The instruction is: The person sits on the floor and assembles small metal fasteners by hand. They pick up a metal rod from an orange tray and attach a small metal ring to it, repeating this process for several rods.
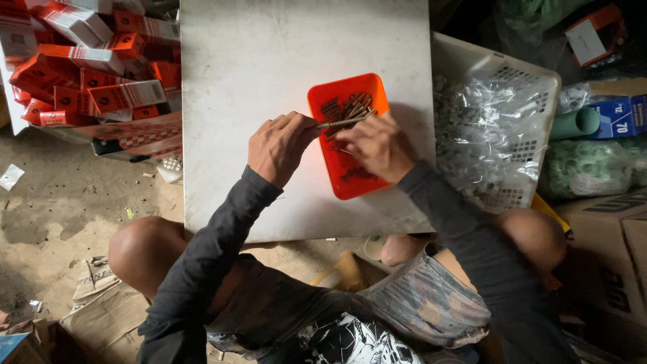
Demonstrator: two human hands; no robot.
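You look down on a worn white square board (269, 40) that serves as a low table, scuffed and stained grey. Under it lies a bare, dusty earthen floor (54, 202) strewn with scraps of paper. At your upper left a heap of red and white cardboard boxes (87, 61) spills beside the board. On your right a white perforated plastic crate (539, 87) holds clear plastic bags, with brown cardboard cartons (606, 236) near it. Flattened torn cardboard (101, 310) lies at the lower left. The light is dim and soft.
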